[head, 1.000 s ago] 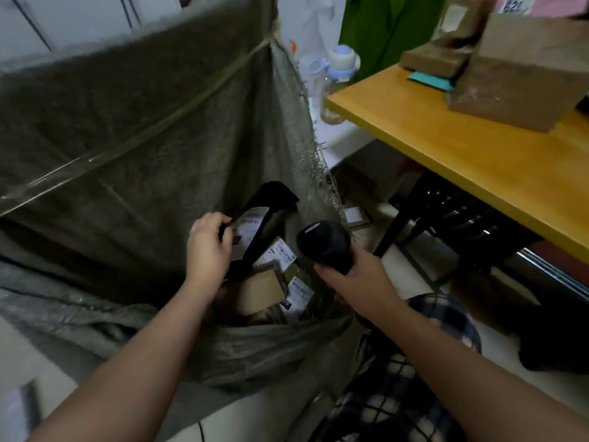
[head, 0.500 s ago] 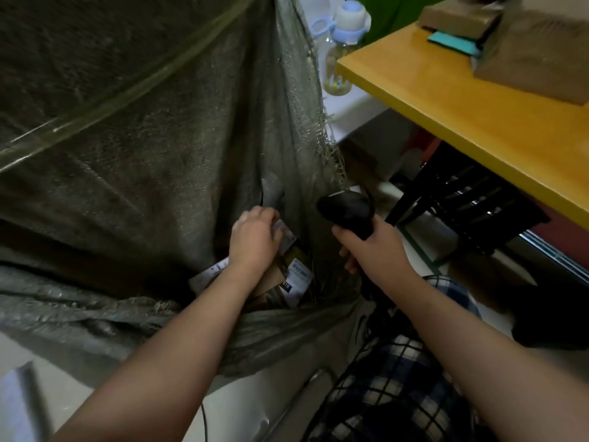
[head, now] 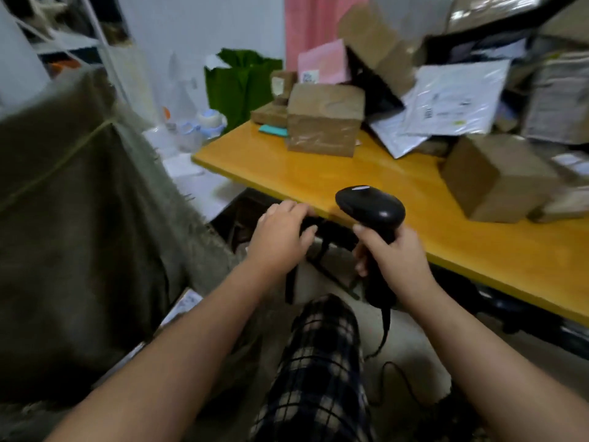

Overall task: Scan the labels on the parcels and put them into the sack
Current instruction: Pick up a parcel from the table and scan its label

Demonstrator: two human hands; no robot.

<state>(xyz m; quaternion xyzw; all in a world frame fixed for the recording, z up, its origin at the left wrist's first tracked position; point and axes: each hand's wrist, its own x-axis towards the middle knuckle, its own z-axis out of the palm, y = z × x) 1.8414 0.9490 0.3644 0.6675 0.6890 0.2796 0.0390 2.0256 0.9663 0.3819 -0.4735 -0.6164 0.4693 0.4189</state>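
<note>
1. The left hand [head: 280, 234] hangs just below the near edge of the yellow surface [head: 366, 177]. Its fingers [head: 294, 208] are loose and relaxed, holding nothing.
2. The right hand [head: 398, 263] has its fingers [head: 360, 266] wrapped round the handle of the black scanner [head: 371, 207]. The scanner's head sits up over the surface edge, and its cable [head: 385, 333] trails down.
3. Parcels are piled on the surface: a brown box [head: 325, 119] at the far left end and a second brown box [head: 490, 180] to the right. A white mailer [head: 452, 97] and a pink mailer [head: 322, 63] lie behind them.
4. The grey-green sack [head: 79, 224] stands to the left, well apart from the parcels.
5. A checked trouser leg [head: 322, 362] shows between the arms.
</note>
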